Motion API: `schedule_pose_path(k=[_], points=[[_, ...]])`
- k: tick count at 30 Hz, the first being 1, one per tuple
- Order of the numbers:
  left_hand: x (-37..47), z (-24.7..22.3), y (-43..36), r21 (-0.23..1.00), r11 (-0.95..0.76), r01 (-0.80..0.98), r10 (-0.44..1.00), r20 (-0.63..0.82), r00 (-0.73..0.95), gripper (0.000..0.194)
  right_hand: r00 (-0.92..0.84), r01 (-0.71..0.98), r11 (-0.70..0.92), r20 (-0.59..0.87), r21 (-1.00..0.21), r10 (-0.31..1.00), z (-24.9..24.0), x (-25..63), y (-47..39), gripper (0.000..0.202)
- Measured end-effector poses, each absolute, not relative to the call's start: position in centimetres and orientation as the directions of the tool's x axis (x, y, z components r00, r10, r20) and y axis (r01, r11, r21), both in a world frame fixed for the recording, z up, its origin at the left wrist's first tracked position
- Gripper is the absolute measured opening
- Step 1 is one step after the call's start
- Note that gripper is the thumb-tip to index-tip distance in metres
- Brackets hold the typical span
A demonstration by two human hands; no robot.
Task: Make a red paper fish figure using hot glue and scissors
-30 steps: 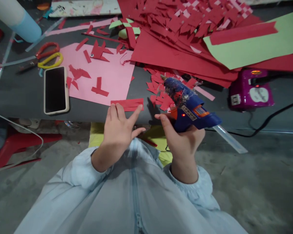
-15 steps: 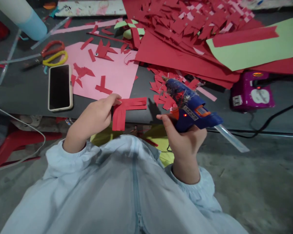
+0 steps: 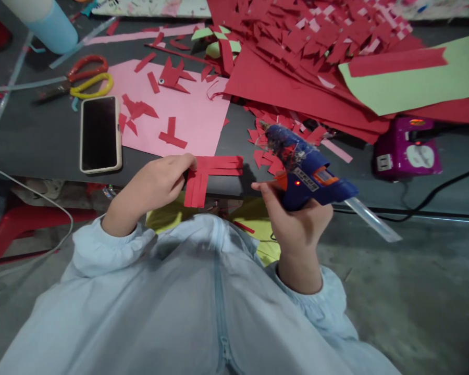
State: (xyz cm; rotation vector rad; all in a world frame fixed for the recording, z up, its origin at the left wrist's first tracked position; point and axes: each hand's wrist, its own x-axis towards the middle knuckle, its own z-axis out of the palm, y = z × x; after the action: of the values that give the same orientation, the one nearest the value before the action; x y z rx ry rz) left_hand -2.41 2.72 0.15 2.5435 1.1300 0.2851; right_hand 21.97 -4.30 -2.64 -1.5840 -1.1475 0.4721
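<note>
1. Left hand has gone from lying spread on one strip to pinching a corner; a second strip now shows, making an L. Right hand keeps the same grip.
2. Left fingers: closed on the corner of the slit red strips. One leg runs right from the fingertips, over the near edge of the table; the other drops past that edge toward the jacket. Legs joined or just overlapped: can't tell.
3. Right fingers: wrapped round the handle of the blue glue gun, thumb out toward the strips, not touching. Nozzle sits beyond the thumb, aimed up-left. Red light is lit. Clear glue stick pokes out the back.
4. Just beyond left fingertips: pink sheet carrying a red paper fish and loose red cutouts.
5. Left of left fingers: phone, screen dark; scissors farther out.
6. Beyond right thumb: red scraps.
7. Farther ahead of both hands: red sheets, heaped red pieces, green sheet.
8. Right of right fingers, well apart: purple box, orange light lit.
</note>
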Motion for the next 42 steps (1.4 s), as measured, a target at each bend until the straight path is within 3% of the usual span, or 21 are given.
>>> schedule_pose_path(k=[7,12,20,42], points=[[-2.4,0.1,2.7,0.318,-0.695,0.644,0.7,0.098,0.707,0.033,0.498,0.425,-0.02,0.215,-0.905,0.84,-2.3,21.4,-4.3,0.012],[-2.8,0.0,3.1,0.338,-0.738,0.583,0.645,0.104,0.757,0.034,0.497,0.431,-0.013,0.225,-0.902,0.838,-2.4,21.3,-4.4,0.013],[-3.9,0.8,3.2,0.431,-0.706,0.562,0.62,-0.005,0.784,0.04,0.443,0.491,0.038,0.287,-0.87,0.849,-2.3,21.4,-4.7,0.012],[-4.2,0.5,3.5,0.452,-0.702,0.55,0.619,0.005,0.785,0.036,0.439,0.489,0.027,0.273,-0.872,0.856,-2.8,21.4,-5.1,0.012]])
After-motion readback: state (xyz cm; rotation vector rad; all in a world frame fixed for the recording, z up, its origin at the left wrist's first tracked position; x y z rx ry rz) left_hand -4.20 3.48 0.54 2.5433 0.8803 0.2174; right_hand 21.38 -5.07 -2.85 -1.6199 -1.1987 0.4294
